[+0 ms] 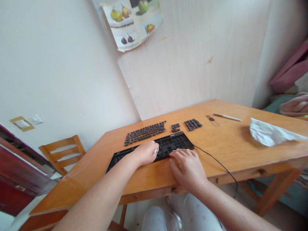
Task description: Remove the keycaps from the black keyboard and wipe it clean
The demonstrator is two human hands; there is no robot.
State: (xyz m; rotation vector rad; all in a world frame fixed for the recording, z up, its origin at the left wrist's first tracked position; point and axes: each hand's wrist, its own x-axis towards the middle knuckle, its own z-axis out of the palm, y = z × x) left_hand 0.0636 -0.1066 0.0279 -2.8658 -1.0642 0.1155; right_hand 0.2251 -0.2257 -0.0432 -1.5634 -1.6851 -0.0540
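Note:
A black keyboard base point(176, 143) with its keycaps off lies near the front of the wooden table. Over its middle is my left hand point(147, 152), fingers curled down and closed. A small whitish bit shows at those fingers; whether they pinch it cannot be made out. My right hand point(189, 163) rests flat at the base's front edge, fingers stretched out and touching it. Behind the base, the loose keycaps point(145, 132) are laid out in keyboard order. A small cluster of keycaps point(175, 127) and the number-pad keycaps point(193, 124) sit to their right.
A black cable point(218, 158) runs from the base over the table's front edge. Toward the right lie a small dark object with a thin loop point(211, 119), a white pen-like stick point(227, 116) and a white cloth point(269, 133). A wooden chair point(63, 153) stands at left.

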